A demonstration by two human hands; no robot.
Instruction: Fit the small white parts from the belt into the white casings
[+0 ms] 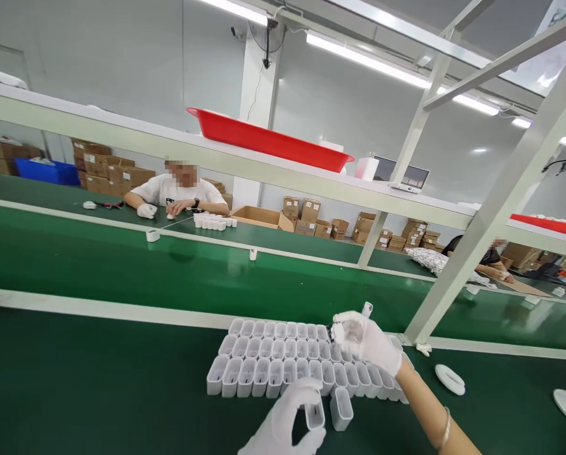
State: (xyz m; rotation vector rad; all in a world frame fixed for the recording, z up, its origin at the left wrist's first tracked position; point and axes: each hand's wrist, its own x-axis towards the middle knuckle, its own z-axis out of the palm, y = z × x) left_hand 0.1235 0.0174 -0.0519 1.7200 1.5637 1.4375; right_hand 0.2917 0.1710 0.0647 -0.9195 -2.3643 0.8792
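Rows of white, open-topped plastic cups (247,373) stand close together on the dark green work surface (98,385). My gloved left hand (295,420) curls around a separate cup (315,414) in front of the rows, thumb and fingers on either side of it. Another single cup (342,409) stands just right of that one. Above the right part of the rows is my gloved right hand (368,341), its fingers closed on a small white and black part (335,333), whose details are hidden. Behind its fingers a small white piece (367,309) shows.
A green conveyor belt (207,278) runs beyond a pale rail (107,309). White rings (450,379) lie at the right, near a slanted metal post (491,196). A person (183,189) sits across the belt. A red tray (268,140) rests on the overhead shelf.
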